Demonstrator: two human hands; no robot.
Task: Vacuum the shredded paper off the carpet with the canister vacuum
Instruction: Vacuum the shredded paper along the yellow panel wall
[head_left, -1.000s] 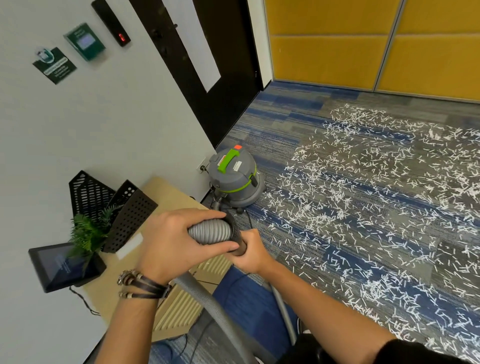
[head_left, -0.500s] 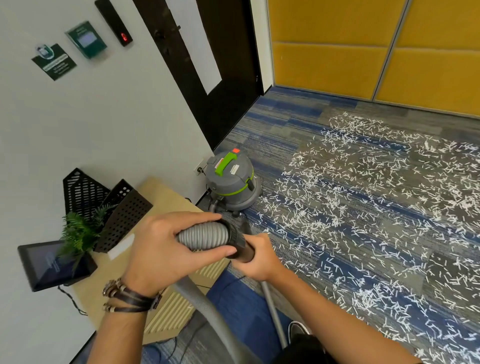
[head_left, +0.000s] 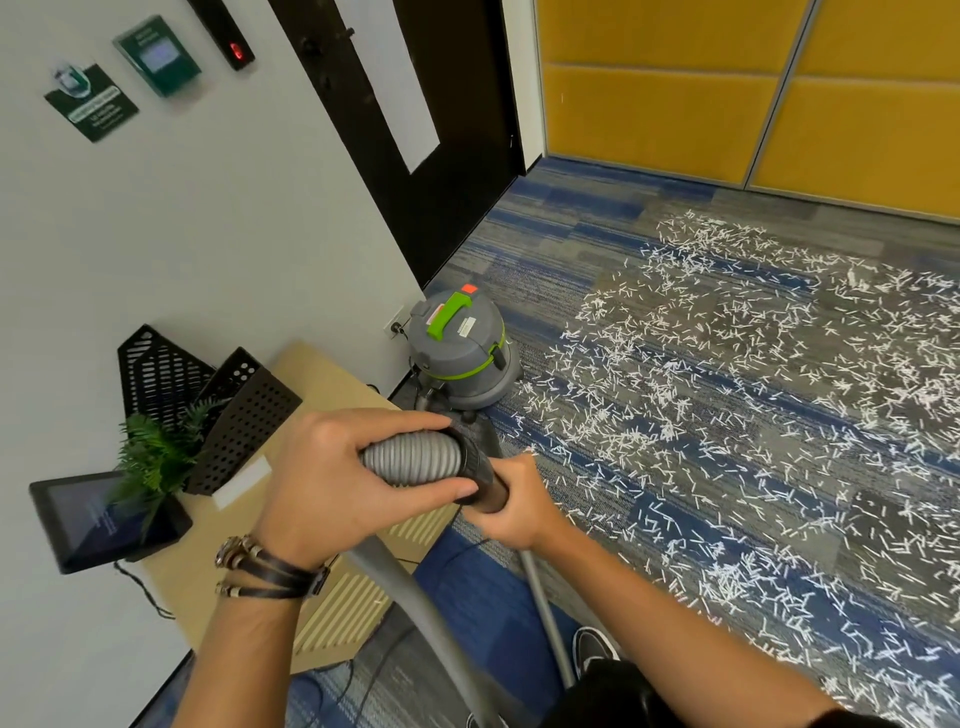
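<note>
Nearer us than the canister vacuum (head_left: 457, 348), our left hand (head_left: 332, 483) curls round the ribbed hose (head_left: 410, 457) and our right hand (head_left: 514, 504) grips the wand (head_left: 545, 623). The vacuum sits just beyond the desk (head_left: 322, 374) edge. Right of it, shredded paper (head_left: 727, 415) covers the carpet (head_left: 561, 218); behind it, open carpet reaches the door (head_left: 457, 130).

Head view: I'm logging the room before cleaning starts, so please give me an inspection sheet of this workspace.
Surface: carpet, striped, bare near the door.
Job's things: shredded paper scattered over it; canister vacuum standing by the wall; hose and wand in hand.
Clutter: plant, tablet, black mesh trays on a low wooden table.
Hands: left hand grips the hose; right hand grips the wand.
Cables: plug in the wall socket by the vacuum; black cord on the floor.
Surroundings: dark door, yellow wall panels.
</note>
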